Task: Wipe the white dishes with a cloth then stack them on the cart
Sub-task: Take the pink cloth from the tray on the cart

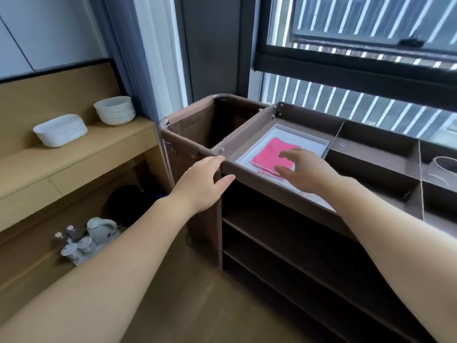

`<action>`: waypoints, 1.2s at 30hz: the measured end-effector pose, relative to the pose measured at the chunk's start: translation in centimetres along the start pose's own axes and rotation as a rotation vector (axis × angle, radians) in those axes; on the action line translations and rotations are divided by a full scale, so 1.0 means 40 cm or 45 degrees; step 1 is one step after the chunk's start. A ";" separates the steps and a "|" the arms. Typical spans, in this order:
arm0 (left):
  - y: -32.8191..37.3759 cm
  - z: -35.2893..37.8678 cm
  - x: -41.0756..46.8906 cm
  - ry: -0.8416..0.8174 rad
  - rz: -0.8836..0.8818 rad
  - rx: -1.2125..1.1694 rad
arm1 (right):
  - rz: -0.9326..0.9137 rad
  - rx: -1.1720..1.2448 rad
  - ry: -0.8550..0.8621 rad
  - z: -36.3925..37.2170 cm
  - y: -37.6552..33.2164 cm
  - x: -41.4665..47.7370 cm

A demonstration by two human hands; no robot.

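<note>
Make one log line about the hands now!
left hand: open, at cart corner | right hand: open, over pink cloth in white tray | white dishes: stacked on shelf

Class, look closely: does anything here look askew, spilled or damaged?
Only the pink cloth: it lies turned at an angle to the edges of the white tray. Nothing looks spilled or broken.

Legible text, labels, brands, numbers, signs: none readable on any surface in the head view.
</note>
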State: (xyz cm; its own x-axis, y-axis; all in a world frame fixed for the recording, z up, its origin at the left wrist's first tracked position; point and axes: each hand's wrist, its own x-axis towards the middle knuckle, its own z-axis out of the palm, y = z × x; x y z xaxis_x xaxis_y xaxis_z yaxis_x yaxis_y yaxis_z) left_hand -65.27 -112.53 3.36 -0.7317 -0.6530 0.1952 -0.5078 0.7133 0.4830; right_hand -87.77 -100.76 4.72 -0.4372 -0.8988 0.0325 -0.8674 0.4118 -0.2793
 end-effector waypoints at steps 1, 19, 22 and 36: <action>-0.014 -0.003 0.025 -0.014 0.021 -0.017 | 0.031 -0.017 -0.022 0.004 0.001 0.022; -0.051 0.042 0.424 -0.289 0.294 0.068 | 0.152 -0.268 -0.452 0.075 0.091 0.338; -0.058 0.056 0.467 -0.308 0.316 0.062 | 0.171 -0.308 -0.482 0.094 0.099 0.362; -0.107 0.058 0.594 -0.417 0.572 0.001 | 0.460 -0.205 -0.045 0.082 0.092 0.400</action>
State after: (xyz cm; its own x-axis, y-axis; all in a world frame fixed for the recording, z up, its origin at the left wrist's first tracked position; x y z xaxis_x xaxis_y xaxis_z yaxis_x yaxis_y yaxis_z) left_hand -81.54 -130.50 3.94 -0.9794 -0.1713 0.1066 -0.1131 0.9037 0.4130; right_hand -97.17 -114.12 1.06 -0.7153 -0.6949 -0.0739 -0.6864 0.7185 -0.1123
